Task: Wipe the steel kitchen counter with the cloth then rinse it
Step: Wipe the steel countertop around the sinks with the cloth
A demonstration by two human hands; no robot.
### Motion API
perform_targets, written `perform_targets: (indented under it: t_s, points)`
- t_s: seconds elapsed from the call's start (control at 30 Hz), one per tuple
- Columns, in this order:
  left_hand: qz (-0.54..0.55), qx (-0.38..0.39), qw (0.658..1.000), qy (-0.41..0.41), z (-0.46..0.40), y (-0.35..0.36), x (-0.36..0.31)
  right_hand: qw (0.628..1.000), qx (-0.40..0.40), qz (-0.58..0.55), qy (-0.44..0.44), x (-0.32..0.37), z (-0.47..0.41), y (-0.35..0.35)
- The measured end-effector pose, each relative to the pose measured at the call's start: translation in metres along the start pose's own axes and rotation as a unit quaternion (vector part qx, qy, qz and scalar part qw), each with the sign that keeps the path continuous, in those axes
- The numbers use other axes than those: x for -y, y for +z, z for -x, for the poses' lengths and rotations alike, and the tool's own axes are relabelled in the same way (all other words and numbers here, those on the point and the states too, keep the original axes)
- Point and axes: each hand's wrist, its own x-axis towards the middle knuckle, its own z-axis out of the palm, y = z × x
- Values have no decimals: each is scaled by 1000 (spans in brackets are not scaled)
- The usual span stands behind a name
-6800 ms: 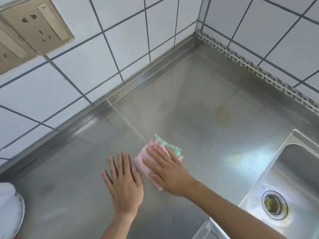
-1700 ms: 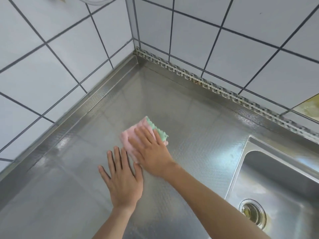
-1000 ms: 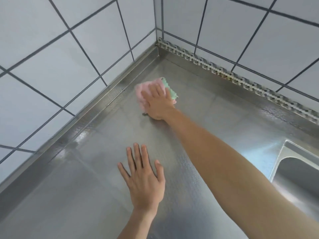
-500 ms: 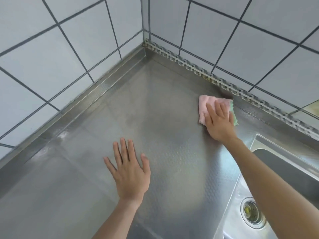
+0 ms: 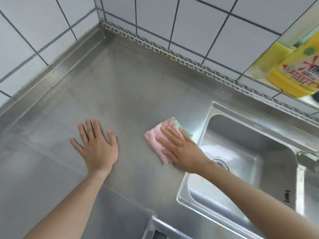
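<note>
Cloth [image 5: 160,144] lies flat on the tabletop [image 5: 131,87], just beside the sink [image 5: 208,118] rim. The right hand [image 5: 183,152] presses it down from above; its fingers [image 5: 168,132] are extended and spread, not curled round the fabric, so the palm carries the load and the fold stays flat for wiping. The left hand [image 5: 98,145] rests open on bare steel, well apart from the cloth, fingers splayed and holding nothing; it probably braces the body during the reach.

The tabletop is embossed stainless steel with a raised lip at the back and left edges. It meets white tiled walls [image 5: 198,23] in a corner. A yellow bottle [image 5: 300,69] stands on a ledge above the sink. Rinsing is not yet begun.
</note>
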Motion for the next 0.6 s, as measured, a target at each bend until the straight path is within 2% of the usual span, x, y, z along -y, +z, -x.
perform_targets:
  t_s: [0.1,0.17,0.23,0.27,0.3,0.37,0.5,0.6]
  points:
    - [2,-8,1000,8,-1,2,3,994,0,-1,106,-56,-12,-20]
    - [6,-13,1000,10,-3,3,6,977,-13,-44,208,-81,-39,-36]
    - [7,-12,1000,12,-3,5,7,952,-22,-93,290,-83,-70,-42]
    - [8,-11,1000,14,-4,5,7,946,-24,-106,304,-73,-83,-41]
    - [10,-8,1000,15,-4,4,8,949,-24,-112,293,-55,-92,-37]
    - [21,7,1000,16,-4,-2,6,970,-27,-107,216,-5,-97,-24]
    - [51,70,996,36,9,-22,13,995,-10,-76,62,97,-52,11]
    - [47,76,992,84,53,-37,30,999,15,-32,-22,107,12,24]
